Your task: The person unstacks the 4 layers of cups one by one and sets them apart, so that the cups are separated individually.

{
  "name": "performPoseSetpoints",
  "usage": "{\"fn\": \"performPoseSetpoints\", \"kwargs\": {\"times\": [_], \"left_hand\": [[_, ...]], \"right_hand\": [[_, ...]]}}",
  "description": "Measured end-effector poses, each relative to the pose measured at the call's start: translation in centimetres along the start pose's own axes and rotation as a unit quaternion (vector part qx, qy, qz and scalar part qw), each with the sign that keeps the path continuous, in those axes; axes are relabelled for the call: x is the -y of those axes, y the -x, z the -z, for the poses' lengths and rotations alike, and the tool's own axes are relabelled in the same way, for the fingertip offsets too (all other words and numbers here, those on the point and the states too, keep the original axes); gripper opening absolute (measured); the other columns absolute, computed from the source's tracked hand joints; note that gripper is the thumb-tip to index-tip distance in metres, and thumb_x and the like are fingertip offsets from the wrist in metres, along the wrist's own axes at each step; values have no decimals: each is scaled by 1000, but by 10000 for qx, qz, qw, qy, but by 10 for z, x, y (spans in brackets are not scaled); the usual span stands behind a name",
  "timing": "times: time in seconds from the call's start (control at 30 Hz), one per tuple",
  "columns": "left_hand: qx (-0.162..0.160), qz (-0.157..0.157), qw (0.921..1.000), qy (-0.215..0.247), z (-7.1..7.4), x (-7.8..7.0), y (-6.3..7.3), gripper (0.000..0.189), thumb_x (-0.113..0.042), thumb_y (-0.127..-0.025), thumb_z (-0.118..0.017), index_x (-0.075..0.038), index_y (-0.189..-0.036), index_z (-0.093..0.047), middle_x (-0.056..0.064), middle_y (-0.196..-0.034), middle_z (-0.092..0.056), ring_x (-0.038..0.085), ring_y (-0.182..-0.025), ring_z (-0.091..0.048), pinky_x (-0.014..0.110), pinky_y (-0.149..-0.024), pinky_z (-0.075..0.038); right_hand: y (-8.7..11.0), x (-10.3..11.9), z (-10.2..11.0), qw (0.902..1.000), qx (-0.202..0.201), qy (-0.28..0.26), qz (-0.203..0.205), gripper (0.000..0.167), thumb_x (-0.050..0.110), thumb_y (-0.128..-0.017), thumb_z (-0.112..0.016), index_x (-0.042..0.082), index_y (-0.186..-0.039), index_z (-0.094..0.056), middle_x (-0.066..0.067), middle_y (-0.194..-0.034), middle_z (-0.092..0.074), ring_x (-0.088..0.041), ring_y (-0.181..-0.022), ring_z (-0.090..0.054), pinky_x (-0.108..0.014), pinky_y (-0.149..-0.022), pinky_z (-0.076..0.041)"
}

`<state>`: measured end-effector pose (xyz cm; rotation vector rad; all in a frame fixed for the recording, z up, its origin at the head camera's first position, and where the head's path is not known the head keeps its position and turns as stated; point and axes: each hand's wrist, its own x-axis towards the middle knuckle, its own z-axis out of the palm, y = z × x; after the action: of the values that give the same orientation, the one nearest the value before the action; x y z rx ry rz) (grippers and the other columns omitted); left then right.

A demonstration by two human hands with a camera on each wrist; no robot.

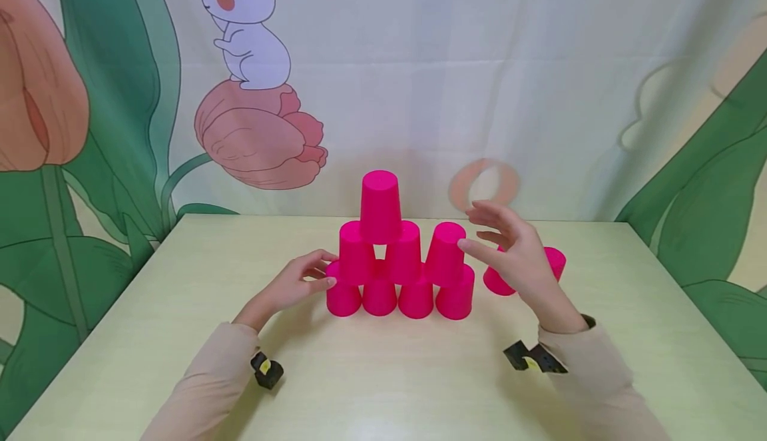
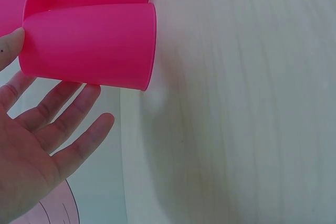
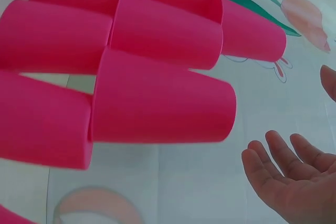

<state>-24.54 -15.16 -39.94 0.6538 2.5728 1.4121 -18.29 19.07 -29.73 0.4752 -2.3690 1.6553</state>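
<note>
Upside-down pink cups stand in a pyramid: several along the bottom, three in the middle row and a single top cup. My left hand is at the left end, thumb and fingertips lightly touching the leftmost bottom cup, fingers fairly straight. On the other side, my right hand is raised beside the right-hand middle-row cup. In the right wrist view a gap separates the loosely spread fingers from that cup, and nothing is held.
More pink cups are on the table right of the pyramid, partly hidden behind my right hand. The pale wooden table meets a printed curtain at its back edge. Small black devices sit at both wrists.
</note>
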Motion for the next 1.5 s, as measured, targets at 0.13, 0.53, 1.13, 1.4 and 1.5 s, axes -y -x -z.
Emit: {"fn": "performPoseSetpoints", "kwargs": {"times": [0.13, 0.53, 1.13, 1.4, 1.5], "left_hand": [[-16, 17, 10000, 12, -1, 0, -1, 37, -12, -84, -63, -8, -119, -52, 9, -108, -57, 27, -98, -54, 37, -80, -48], [-26, 11, 10000, 52, 0, 0, 0, 37, -11, -84, -63, -8, -119, -52, 9, -107, -57, 27, -98, -54, 37, -80, -48], [-58, -30, 10000, 62, -1, -1, 1, 38, -13, -84, -63, -8, -119, -52, 10, -108, -57, 27, -99, -54, 39, -81, -47], [-37, -101, 9999, 36, -1, 1, 0, 36, -13, -85, -63, -6, -119, -52, 11, -107, -58, 28, -98, -55, 39, -81, -47], [-26, -152, 9999, 65, -1, 2, 0, 36, -13, -85, -62, -5, -119, -52, 13, -107, -58, 29, -98, -55, 41, -83, -46]], "right_hand": [[-6, 1, -10, 9999, 24, -92, 80, 59, 18, -81, -69, 10, -133, -42, -6, -125, -51, -18, -112, -49, -29, -90, -43], [-23, 19, -46, 9982, 262, -355, 399, 61, 13, -78, -70, 9, -133, -43, -6, -126, -51, -18, -112, -48, -40, -91, -42], [-48, 19, -96, 9997, -69, -105, 215, 71, 30, -75, -74, 14, -134, -40, 1, -121, -51, -17, -106, -50, -33, -83, -47], [-51, 18, -108, 9997, -150, -192, 57, 65, 30, -75, -73, 15, -130, -42, 1, -115, -55, -17, -98, -55, -33, -78, -50], [-52, 17, -109, 9997, -184, -153, 46, 62, 27, -76, -73, 12, -129, -42, -2, -114, -55, -19, -98, -55, -34, -78, -50]]}}
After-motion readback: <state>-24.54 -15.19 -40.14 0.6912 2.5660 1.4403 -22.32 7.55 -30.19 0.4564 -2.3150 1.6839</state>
